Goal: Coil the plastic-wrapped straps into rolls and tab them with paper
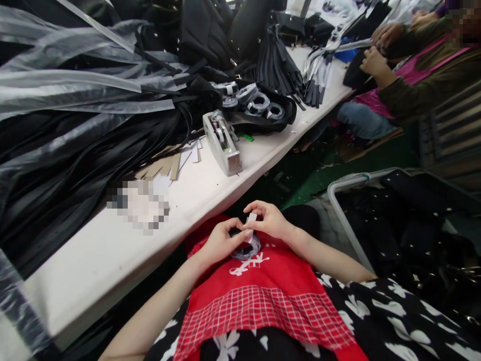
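Over my red apron, my left hand (pixel 225 238) is closed with thumb and fingers on a coiled strap (pixel 246 249) wrapped in clear plastic. My right hand (pixel 267 219) pinches a small white paper strip (pixel 251 217) that stands up at the coil's upper side. Both hands meet at the strip, and the fingers hide part of the coil. On the table beyond sits a grey tape dispenser (pixel 222 143). Loose white and tan card strips (pixel 175 165) lie to its left.
Several finished-looking coils (pixel 259 103) rest on black material behind the dispenser. Long black straps (pixel 93 150) in plastic cover the left of the white table (pixel 101 265). A white-rimmed bin (pixel 334 188) with black pieces stands at right. A co-worker (pixel 409 75) sits at the far right.
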